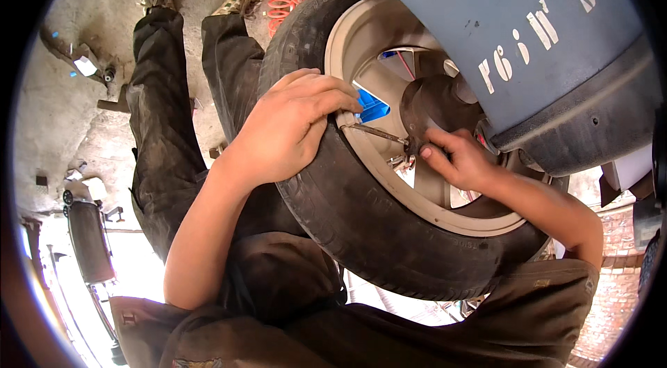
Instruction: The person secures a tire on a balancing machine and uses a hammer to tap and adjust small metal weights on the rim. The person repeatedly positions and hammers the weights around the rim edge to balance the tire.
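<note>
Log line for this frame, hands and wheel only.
left hand: gripping tyre at rim edge | right hand: on thin metal tool near hub | wheel on blue machine

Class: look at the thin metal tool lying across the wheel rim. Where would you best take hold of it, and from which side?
Probably the bare shaft of the thin metal tool, mid-length, pinched from above. Its ends are taken: the left hand covers the tyre end, the right hand the hub end. Its slim shape suits a fingertip pinch.

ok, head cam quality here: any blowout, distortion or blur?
Head view: strong fisheye bend with a black vignette at the rim; floor at left washed out by sunlight; left hand, right hand and wheel rim sharp, evenly lit.
</note>
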`<state>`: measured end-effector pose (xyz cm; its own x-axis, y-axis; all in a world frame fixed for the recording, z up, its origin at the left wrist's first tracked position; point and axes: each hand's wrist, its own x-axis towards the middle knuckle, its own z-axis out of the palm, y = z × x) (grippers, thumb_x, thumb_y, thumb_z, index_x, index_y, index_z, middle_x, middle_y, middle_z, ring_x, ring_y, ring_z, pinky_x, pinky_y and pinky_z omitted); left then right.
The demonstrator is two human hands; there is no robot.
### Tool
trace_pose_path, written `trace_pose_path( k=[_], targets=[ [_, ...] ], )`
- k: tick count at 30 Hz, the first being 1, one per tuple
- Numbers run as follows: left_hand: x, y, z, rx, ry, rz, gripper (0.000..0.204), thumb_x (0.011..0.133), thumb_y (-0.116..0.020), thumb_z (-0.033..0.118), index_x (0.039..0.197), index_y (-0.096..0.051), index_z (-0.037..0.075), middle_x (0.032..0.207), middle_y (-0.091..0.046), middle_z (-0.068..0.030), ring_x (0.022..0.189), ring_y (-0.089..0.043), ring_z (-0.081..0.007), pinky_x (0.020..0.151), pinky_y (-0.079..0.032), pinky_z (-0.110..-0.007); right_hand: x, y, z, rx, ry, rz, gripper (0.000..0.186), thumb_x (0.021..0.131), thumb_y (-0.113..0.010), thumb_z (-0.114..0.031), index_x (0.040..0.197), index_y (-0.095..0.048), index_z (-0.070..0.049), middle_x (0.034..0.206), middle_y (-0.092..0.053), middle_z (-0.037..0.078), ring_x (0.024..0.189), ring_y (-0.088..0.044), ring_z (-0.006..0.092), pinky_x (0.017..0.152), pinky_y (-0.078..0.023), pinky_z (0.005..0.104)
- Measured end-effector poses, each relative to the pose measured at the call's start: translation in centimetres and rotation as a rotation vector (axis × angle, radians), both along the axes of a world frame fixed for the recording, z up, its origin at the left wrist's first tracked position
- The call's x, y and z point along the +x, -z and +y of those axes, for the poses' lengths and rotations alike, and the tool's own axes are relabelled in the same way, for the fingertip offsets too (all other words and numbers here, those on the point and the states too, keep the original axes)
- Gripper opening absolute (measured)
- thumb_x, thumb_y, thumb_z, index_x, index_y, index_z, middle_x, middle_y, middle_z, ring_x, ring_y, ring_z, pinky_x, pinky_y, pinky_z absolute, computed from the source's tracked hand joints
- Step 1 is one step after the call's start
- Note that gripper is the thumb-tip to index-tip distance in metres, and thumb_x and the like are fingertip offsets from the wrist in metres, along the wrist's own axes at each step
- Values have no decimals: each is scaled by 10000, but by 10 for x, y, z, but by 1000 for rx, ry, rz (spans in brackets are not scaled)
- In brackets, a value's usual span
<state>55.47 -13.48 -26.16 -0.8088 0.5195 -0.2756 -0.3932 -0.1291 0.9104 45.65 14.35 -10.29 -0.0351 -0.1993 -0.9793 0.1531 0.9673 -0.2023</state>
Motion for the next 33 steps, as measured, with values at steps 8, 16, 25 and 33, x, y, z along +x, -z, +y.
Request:
trace_pose_path(
  k=[8,16,25,33],
  targets=[
    [-2,4,2,14,44,56,360,821,-534,-45,1125,-695,60,1170,-684,-91,1181,-616,-321,1071,-424,-440,-22,-3,-7,134,-89,-131,395,1030,-619,-456,973,-673,-69,689,-571,195,689,-632,310,671,-464,403],
    [-6,-3,-3,5,112,63,339,843,-544,-23,1125,-703,79,1174,-692,-64,1192,-614,-304,1075,-416,-425,-49,-8,-39,168,-42,-156,431,1024,-650,-452,955,-717,-31,700,-583,102,699,-586,167,676,-464,365],
    [-7,2,1,5,90,87,256,889,-568,1,1097,-695,79,1126,-707,-51,1159,-627,-297,1067,-421,-427,-26,-3,-14,-15,-173,28,317,944,-756,-339,1011,-690,-36,631,-529,156,547,-569,266,554,-415,392],
    [-7,2,0,8,98,81,221,912,-569,7,1087,-681,80,1126,-705,-60,1150,-632,-301,1053,-426,-423,-18,4,1,-77,-161,44,266,968,-736,-303,1009,-682,-46,668,-575,186,585,-632,340,565,-441,412]
  ],
)
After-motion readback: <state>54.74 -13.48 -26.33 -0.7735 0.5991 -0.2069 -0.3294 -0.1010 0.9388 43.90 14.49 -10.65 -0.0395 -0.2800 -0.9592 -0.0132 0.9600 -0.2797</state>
